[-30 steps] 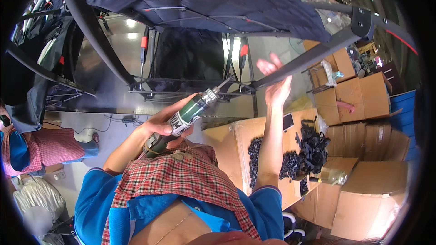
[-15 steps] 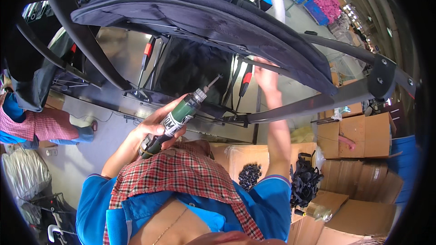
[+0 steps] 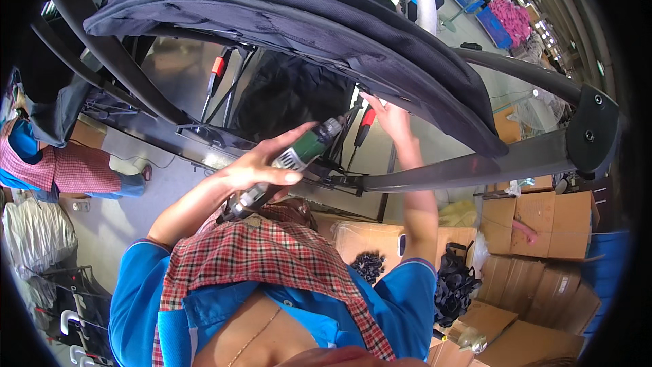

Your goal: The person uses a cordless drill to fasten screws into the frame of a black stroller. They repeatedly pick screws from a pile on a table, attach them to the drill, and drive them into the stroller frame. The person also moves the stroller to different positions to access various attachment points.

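Note:
My left hand [image 3: 261, 171] is wrapped round a green electric screwdriver [image 3: 309, 148]. Its tip points up and right, at a joint under the black fabric canopy [image 3: 292, 30] of a dark-framed stroller. My right hand [image 3: 392, 121] reaches up beneath the canopy's edge, its fingers closed at that joint; what they pinch is too small to make out. A red-and-black catch [image 3: 365, 127] on the frame lies just left of my right wrist. A similar catch [image 3: 217, 73] sits on the far left side. Black fabric [image 3: 292, 88] fills the space between them.
A thick grey frame tube [image 3: 468, 166] crosses in front of my right forearm. Small black parts [image 3: 369, 266] lie on cardboard by my waist, beside a bunch of black pieces [image 3: 456, 275]. Open cartons [image 3: 536, 224] stand at right. Another person [image 3: 75, 173] is at left.
My left hand has moved the screwdriver up and right, bringing its tip to the joint by my right fingers. The canopy and frame have shifted slightly in view.

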`<state>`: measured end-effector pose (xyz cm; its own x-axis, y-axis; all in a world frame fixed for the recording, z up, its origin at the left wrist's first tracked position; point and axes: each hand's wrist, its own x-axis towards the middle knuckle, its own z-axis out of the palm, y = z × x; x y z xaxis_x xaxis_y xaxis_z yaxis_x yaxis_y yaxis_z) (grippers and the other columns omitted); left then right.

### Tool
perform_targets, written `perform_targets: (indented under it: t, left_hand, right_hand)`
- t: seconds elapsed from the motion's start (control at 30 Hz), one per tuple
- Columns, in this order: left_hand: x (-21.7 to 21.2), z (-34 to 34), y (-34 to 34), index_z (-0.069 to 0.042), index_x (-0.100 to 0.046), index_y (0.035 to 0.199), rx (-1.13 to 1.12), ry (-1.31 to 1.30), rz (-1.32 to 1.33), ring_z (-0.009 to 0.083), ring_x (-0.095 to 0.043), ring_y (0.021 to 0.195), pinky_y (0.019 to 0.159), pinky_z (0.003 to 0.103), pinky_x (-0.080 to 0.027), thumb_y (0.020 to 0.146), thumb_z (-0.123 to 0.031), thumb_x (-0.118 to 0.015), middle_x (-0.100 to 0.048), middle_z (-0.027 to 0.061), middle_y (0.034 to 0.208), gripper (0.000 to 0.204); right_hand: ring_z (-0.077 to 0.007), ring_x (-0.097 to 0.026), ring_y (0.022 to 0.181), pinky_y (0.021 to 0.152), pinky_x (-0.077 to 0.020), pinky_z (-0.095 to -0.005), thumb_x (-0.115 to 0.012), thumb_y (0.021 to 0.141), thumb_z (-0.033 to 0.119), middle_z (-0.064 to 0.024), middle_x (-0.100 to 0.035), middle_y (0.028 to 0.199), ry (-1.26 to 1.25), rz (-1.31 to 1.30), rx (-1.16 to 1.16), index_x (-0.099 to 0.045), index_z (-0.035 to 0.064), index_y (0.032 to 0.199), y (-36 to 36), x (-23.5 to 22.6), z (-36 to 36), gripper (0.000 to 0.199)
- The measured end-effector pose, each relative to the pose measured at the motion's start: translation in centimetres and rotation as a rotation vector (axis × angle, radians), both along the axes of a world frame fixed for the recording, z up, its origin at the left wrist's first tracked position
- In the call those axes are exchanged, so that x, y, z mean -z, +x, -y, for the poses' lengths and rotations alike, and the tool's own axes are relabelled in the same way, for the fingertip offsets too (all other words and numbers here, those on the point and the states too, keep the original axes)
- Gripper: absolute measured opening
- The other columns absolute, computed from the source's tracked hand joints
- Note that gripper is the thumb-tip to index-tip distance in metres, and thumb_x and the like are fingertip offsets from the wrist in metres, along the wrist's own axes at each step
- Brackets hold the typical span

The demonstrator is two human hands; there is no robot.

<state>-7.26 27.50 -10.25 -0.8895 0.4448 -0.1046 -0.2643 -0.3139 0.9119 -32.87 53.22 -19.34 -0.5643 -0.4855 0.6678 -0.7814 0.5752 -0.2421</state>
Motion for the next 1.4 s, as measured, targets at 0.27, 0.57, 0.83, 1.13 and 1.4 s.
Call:
perform_targets:
  t: [0.27,0.57,0.83,1.13,1.4]
  left_hand:
    - [0.7,-3.2,-2.1,-0.008,-0.011,0.152,-0.071,-0.098,-0.034,0.013,-0.054,0.053,0.052,0.025,-0.044,0.08,-0.023,-0.075,-0.061,0.0079,0.092,0.097]
    - [0.3,-3.6,-2.6,-0.007,-0.013,0.151,-0.081,-0.08,-0.008,0.0147,-0.056,0.051,0.051,0.026,-0.045,0.082,-0.017,-0.072,-0.059,0.0076,0.084,0.092]
    - [1.0,-4.6,-2.6,-0.008,-0.016,0.151,-0.186,-0.091,-0.016,0.0119,-0.056,0.055,0.053,0.025,-0.047,0.081,-0.009,-0.072,-0.059,0.0058,0.091,0.09]
    - [1.2,-4.9,-2.7,-0.002,-0.016,0.15,-0.193,-0.046,-0.037,0.0085,-0.056,0.057,0.051,0.024,-0.048,0.081,-0.005,-0.072,-0.061,0.0061,0.094,0.089]
    - [1.9,-5.7,-3.0,-0.002,-0.017,0.15,-0.237,-0.083,-0.07,0.009,-0.055,0.056,0.051,0.025,-0.048,0.079,-0.002,-0.071,-0.061,0.0049,0.085,0.089]
  right_hand:
    - [-0.0212,-0.065,0.086,0.083,-0.0477,-0.032,-0.076,0.079,0.013,-0.0113,-0.071,0.095,-0.532,0.13,-0.062,-0.072,0.0022,0.092,3.8,-0.8,4.7,0.018]
    - [-0.0299,-0.065,0.089,0.086,-0.0468,-0.0375,-0.079,0.075,0.03,-0.0151,-0.071,0.094,-0.525,0.153,0.019,-0.071,0.0006,0.091,4.6,-1.5,4.6,0.035]
    - [-0.0383,-0.06,0.104,0.093,-0.0435,-0.0417,-0.071,0.075,0.014,-0.0207,-0.065,0.107,-0.211,0.186,0.004,-0.064,0.0009,0.109,6.2,-3.7,3.6,0.037]
    - [-0.0315,-0.059,0.104,0.098,-0.0397,-0.0387,-0.06,0.091,0.012,-0.0183,-0.065,0.109,-0.352,0.276,-0.258,-0.06,-0.0031,0.114,5.7,-1.7,1.2,0.028]
    - [-0.0286,-0.063,0.088,0.087,-0.0462,-0.0378,-0.061,0.092,0.012,-0.0156,-0.068,0.093,-0.356,0.079,-0.1,-0.066,-0.0016,0.102,4.1,-0.7,1.9,0.017]
